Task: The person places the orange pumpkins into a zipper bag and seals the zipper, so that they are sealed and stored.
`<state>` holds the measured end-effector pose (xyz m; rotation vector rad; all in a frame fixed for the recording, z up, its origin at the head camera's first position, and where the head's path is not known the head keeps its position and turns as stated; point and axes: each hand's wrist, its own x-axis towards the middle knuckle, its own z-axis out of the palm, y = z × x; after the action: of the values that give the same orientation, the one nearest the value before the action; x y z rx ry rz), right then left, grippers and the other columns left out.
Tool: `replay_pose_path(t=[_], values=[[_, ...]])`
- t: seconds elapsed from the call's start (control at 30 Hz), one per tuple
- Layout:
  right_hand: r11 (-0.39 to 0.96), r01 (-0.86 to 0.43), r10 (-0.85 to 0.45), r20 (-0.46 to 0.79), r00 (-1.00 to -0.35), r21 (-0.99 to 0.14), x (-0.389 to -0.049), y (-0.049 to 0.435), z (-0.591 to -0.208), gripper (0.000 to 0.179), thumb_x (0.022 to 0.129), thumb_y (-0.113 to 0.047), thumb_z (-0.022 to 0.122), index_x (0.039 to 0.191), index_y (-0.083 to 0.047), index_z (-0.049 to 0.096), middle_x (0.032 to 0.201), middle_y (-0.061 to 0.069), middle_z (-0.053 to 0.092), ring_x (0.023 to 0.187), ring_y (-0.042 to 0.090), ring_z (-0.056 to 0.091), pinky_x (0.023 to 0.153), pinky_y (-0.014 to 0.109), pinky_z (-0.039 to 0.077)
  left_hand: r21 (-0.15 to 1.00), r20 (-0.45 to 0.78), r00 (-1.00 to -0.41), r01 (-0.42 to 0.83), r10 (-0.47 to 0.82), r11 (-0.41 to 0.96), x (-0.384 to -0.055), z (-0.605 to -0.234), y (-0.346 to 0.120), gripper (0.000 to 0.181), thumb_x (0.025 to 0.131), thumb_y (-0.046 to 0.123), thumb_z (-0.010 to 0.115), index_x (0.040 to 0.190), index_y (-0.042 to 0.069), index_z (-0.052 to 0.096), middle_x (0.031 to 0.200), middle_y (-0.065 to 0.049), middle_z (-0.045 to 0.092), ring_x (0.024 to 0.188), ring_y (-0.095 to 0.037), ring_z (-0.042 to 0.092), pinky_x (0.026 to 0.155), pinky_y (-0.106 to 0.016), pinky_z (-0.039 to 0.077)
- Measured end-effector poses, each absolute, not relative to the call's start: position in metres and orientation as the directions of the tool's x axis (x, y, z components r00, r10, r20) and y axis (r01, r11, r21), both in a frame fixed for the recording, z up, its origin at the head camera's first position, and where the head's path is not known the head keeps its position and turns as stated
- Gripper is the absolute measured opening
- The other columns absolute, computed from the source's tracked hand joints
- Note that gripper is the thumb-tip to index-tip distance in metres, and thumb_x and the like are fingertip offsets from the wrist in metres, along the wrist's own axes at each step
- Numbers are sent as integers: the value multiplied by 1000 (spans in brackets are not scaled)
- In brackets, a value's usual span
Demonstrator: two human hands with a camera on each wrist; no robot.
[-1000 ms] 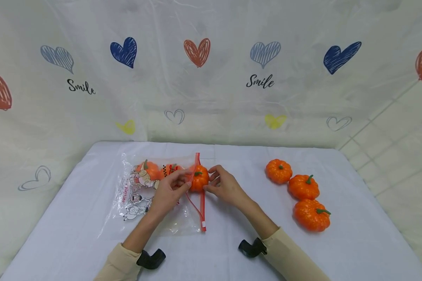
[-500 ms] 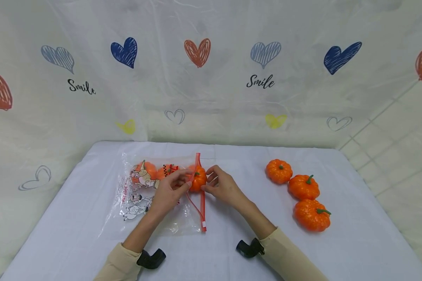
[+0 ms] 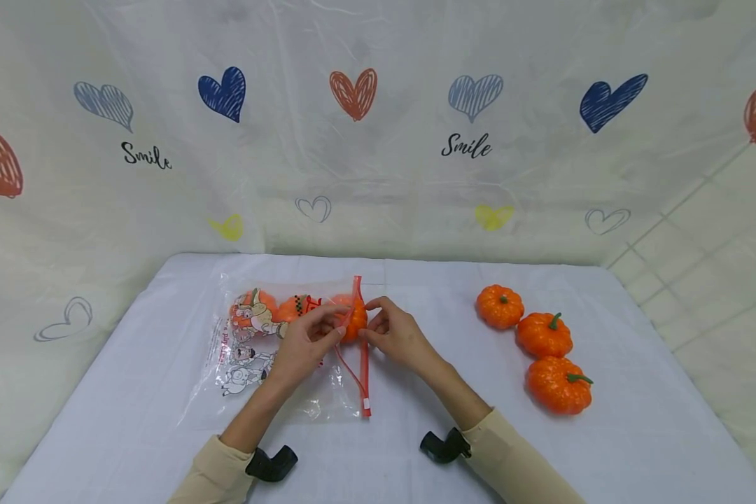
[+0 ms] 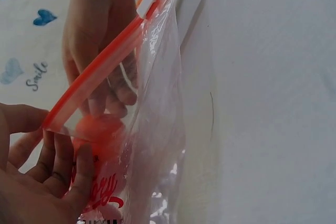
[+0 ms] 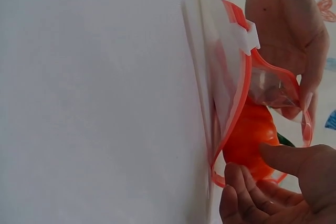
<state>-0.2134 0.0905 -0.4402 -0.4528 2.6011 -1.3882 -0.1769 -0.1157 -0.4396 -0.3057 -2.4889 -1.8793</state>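
Observation:
A clear zip bag point(image 3: 315, 402) with a red zip edge and printed cartoon figures lies flat at the left-centre of the table. My left hand point(image 3: 305, 343) pinches the upper lip of its opening between thumb and fingers, as the left wrist view shows. Inside the bag's mouth sits a small orange pumpkin point(image 5: 249, 135) with a green stem. My right hand point(image 3: 404, 337) holds this pumpkin from the outer side, thumb on top and fingers below in the right wrist view. Further in, more orange pumpkins point(image 3: 255, 304) show through the plastic. The white slider point(image 5: 247, 38) is at the zip's near end.
Three orange pumpkins stand close together on the right of the white table: a rear pumpkin point(image 3: 500, 306), a middle pumpkin point(image 3: 543, 336) and a front pumpkin point(image 3: 559, 386). A white curtain point(image 3: 403, 231) printed with hearts hangs behind the table.
My right hand has moved slightly left, pushing the pumpkin deeper through the bag's mouth. The pumpkins inside have shifted left. My left hand keeps its place on the lip.

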Motion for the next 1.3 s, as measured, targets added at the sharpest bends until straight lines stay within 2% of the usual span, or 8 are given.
replay_pose_path(t=[0.43, 1.03, 1.3], values=[[503, -208, -350, 23, -937, -839, -213, 91, -442, 43, 94, -12, 77, 133, -11, 57, 104, 9, 75, 84, 14, 67, 68, 21, 56, 952, 116, -983, 150, 140, 265, -176, -442, -114, 33, 99, 11, 70, 132, 14, 70, 107, -14, 66, 100, -23, 60, 84, -15, 52], [479, -210, -379, 15, -925, -852, -213, 90, -444, 45, 95, -9, 74, 137, -13, 57, 117, 11, 75, 101, 21, 71, 81, 31, 63, 950, 124, -981, 161, 150, 268, -175, -441, -115, 35, 99, 12, 70, 134, 15, 69, 110, -13, 67, 102, -23, 60, 86, -14, 52], [492, -220, -419, -8, -908, -842, -211, 93, -440, 49, 96, -13, 74, 141, -12, 54, 123, 11, 73, 109, 25, 70, 88, 36, 63, 949, 121, -981, 158, 149, 272, -175, -442, -116, 35, 99, 15, 70, 135, 16, 68, 111, -12, 66, 102, -24, 59, 86, -14, 52]])
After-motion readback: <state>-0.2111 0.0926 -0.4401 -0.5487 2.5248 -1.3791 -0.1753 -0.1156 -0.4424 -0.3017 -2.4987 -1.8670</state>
